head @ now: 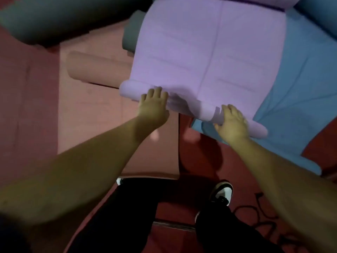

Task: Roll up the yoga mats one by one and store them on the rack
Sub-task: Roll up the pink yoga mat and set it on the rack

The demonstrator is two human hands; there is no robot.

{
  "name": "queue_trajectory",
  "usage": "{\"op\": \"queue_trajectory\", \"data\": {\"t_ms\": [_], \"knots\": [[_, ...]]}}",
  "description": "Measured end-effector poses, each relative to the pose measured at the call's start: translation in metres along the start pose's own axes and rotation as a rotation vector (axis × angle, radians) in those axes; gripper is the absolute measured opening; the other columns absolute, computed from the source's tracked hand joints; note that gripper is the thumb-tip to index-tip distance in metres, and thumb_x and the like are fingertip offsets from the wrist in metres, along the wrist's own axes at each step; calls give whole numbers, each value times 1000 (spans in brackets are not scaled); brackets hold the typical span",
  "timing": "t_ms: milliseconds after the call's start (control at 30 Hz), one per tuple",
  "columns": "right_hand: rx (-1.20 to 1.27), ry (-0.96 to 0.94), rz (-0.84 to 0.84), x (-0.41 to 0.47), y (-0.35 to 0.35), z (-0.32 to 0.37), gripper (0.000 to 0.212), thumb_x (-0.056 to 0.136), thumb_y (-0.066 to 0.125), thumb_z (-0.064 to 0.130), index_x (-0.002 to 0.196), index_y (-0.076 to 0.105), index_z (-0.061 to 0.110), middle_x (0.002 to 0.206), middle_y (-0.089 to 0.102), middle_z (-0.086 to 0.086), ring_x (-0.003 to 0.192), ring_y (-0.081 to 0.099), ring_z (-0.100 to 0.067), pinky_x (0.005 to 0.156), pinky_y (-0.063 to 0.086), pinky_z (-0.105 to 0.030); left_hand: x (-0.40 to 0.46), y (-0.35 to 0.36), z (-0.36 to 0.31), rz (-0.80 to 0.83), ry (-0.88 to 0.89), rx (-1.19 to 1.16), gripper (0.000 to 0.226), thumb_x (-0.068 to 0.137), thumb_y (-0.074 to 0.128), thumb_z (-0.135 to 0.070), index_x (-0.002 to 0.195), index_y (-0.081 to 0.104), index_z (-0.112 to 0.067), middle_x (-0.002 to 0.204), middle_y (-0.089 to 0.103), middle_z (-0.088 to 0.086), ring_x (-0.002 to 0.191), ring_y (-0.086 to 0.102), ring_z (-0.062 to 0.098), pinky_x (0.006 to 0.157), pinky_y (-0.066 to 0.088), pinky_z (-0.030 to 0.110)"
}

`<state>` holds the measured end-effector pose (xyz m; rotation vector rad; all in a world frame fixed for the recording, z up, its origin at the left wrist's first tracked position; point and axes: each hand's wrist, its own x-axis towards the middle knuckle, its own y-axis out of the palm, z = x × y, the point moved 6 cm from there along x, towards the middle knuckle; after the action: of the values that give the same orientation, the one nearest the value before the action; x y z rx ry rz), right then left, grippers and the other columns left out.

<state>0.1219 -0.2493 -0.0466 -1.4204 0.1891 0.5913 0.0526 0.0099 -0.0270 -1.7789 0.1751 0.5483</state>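
**Both hands on the rolled end of the lilac mat**

The soft lilac foam yoga mat point(209, 52) lies on the dark red floor point(27, 125), overlapping a flat light-blue mat point(300, 88); its near end is curled into a short, uneven roll. The left hand point(154, 106) and right hand point(232, 123) press on that roll, fingers spread and fairly straight. A rolled salmon-pink mat point(98, 70) lies just left, with grey-green rolls point(54, 19) beyond it. Bare floor shows near the black-and-white shoe point(222, 193).
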Motion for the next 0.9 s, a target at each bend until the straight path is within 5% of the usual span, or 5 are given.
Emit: {"op": "queue_trajectory", "data": {"t_ms": [133, 300, 500, 633, 900], "knots": [[-36, 86, -32, 21, 20, -34, 66, 90, 63, 38, 148, 38, 18, 150, 41, -6, 139, 36, -24, 108, 25, -41, 23, 28, -2, -35, 52, 145, 77, 95, 55, -43, 155, 18, -12, 163, 13, 10, 151, 8, 31, 120, 10, 47], [-117, 24, -36, 16, 39, -59, 25, 97, 51, 29, 116, 65, 21, 122, 57, -8, 119, 49, -30, 98, 30, -39, 30, 52, 4, -7, 47, 195, 53, 94, 53, -52, 132, 50, -15, 132, 51, 10, 128, 40, 32, 112, 20, 47], [-8, -108, 3, -17, 45, -50, 21, 103, 40, 21, 113, 54, 8, 120, 60, -17, 104, 56, -38, 85, 40, -41, 10, 52, 1, 90, 66, 371, 16, 97, 42, -12, 105, 54, -21, 115, 60, 6, 106, 52, 29, 89, 35, 37], [67, -127, -138, -69, -5, -41, 23, 104, 41, 24, 111, 54, 6, 115, 60, -19, 102, 56, -37, 81, 41, -41, -40, 10, -6, -34, 56, 264, 21, 92, 42, -3, 100, 51, -20, 110, 58, 6, 87, 46, 26, 74, 33, 33], [79, -121, -421, -219, -141, -39, 21, 103, 43, 24, 108, 56, 9, 112, 63, -16, 101, 57, -36, 79, 40, -39, -184, -112, -57, -378, 178, 204, 31, 89, 47, -4, 113, 61, -19, 113, 62, 9, 104, 56, 32, 77, 40, 37]]}}
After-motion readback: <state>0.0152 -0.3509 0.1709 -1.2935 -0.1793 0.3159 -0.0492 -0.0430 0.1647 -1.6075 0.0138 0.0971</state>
